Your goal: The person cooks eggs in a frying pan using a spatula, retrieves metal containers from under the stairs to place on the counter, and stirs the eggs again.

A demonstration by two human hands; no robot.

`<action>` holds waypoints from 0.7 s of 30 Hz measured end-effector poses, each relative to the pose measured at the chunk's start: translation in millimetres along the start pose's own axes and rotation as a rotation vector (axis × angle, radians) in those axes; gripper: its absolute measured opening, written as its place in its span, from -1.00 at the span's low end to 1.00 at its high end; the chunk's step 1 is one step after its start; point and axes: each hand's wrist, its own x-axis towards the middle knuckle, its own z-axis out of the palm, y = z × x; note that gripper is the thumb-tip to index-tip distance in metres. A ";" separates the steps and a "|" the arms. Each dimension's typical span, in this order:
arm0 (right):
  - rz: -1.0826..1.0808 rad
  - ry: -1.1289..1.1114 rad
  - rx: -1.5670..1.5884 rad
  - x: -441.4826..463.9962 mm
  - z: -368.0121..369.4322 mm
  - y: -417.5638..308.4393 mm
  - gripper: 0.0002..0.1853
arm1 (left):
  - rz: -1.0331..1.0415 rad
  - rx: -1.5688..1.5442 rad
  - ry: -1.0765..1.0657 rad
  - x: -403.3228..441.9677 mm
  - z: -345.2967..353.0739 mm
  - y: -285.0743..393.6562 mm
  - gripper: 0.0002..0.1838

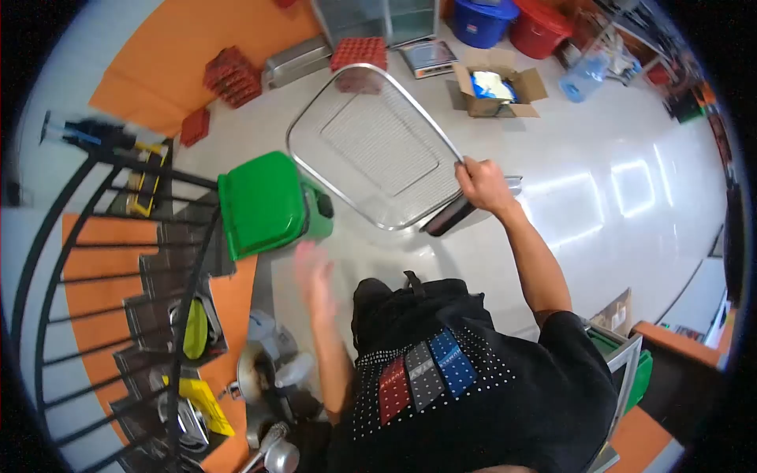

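My right hand (482, 186) is closed on the rim of a wire mesh tray (371, 142), a rounded rectangle with a metal frame, held tilted over the floor. Just below that hand is a long dark object (448, 217) with a shiny metal part beyond the wrist; its kind, and whether the hand also grips it, I cannot make out. My left hand (313, 272) is smeared by motion, so its fingers do not show clearly. It is near the lower front of a green lidded bin (264, 205).
A black stair railing (118, 244) runs along the left, with pots (256, 370) near its foot. Ahead are red egg trays (359, 52), a scale (427, 57), an open cardboard box (497, 106), a blue tub (482, 24) and a red tub (540, 27). A clear jug (583, 79) stands right.
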 end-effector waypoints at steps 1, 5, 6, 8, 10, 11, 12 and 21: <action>-0.005 -0.024 -0.002 -1.6 -8.2 14.1 -0.76 | -0.086 -0.121 -0.152 14.5 48.2 -10.6 -0.41; 0.101 -0.062 0.005 -9.1 -24.1 75.5 -0.72 | -0.393 -0.259 -0.486 53.8 189.3 -7.6 -0.39; 0.164 -0.130 0.001 -8.6 -36.9 94.3 -0.69 | -0.371 -0.174 -0.531 69.7 211.4 -21.1 -0.41; 0.265 -0.126 -0.054 -18.5 -60.0 126.3 -0.64 | -0.353 -0.004 -0.577 97.5 244.0 -52.4 -0.44; 0.398 -0.098 -0.209 -36.3 -80.9 187.1 -0.55 | -0.216 0.195 -0.650 144.9 273.2 -94.0 -0.45; 0.863 -0.058 -0.096 -50.2 -99.3 224.6 -0.53 | -0.099 0.316 -0.705 174.6 284.0 -118.3 -0.45; 1.006 0.196 0.038 -87.5 -106.8 272.3 -0.46 | -0.046 0.490 -0.639 192.0 303.2 -110.7 -0.41; 1.863 0.431 0.185 -385.7 -145.5 308.3 -0.41 | 0.609 1.657 -0.888 264.0 595.9 -82.3 -0.27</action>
